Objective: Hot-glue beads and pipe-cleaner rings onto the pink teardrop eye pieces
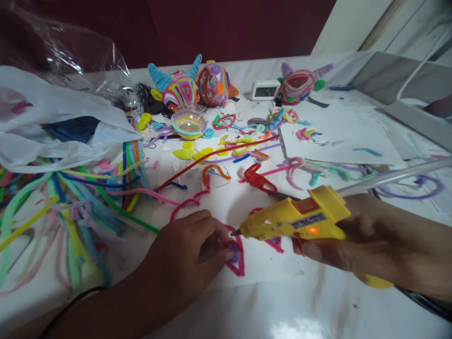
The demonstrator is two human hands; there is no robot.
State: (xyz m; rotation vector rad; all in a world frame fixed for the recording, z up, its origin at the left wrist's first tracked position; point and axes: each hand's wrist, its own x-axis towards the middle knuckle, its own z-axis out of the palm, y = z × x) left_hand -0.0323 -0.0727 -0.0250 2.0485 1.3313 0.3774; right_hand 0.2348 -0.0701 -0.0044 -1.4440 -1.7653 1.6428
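Note:
My right hand (pixel 356 245) is wrapped round a yellow hot glue gun (pixel 300 219) with a lit orange light and a clear glue stick (pixel 395 175) out of its back. Its nozzle points left, close by the fingertips of my left hand (pixel 194 249). Those fingers pinch a pink pipe cleaner shape (pixel 241 266) with a purple coil (pixel 234 254) inside it, lying on white paper (pixel 261 270). Whether the nozzle touches the shape I cannot tell. A similar pink and purple shape (pixel 277 244) lies partly hidden beneath the gun.
Loose pipe cleaners (pixel 70 221) are heaped at the left beside a plastic bag (pixel 31 136). A clear bowl (pixel 189 123), a digital clock (pixel 264 90) and several decorated balls (pixel 297 87) stand at the back. Red-handled scissors (pixel 259 179) lie behind the gun.

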